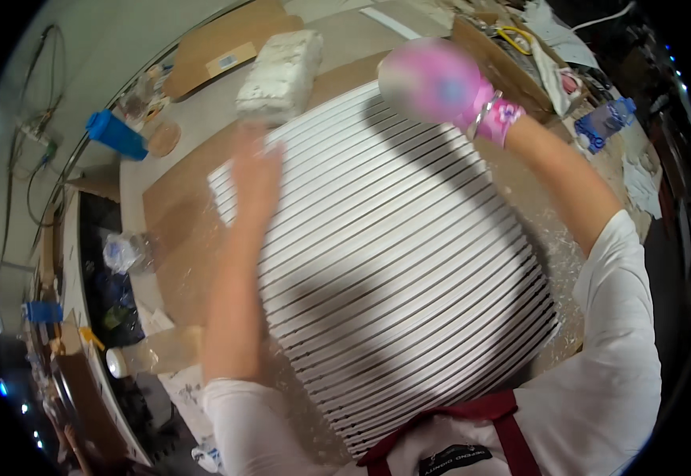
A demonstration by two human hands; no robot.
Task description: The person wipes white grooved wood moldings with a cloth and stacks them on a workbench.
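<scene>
A white slatted panel (393,262) was laid flat across the table (172,230). The bare left hand (256,170), blurred, was pressed near its far left corner; grip indistinct. The pink-gloved right hand (433,83) was held at its far edge, closure unclear. A white foam block (282,73) was noted beyond.

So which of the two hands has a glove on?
The right hand, at the slatted panel's far edge, wears a pink glove; the left hand is bare.
</scene>
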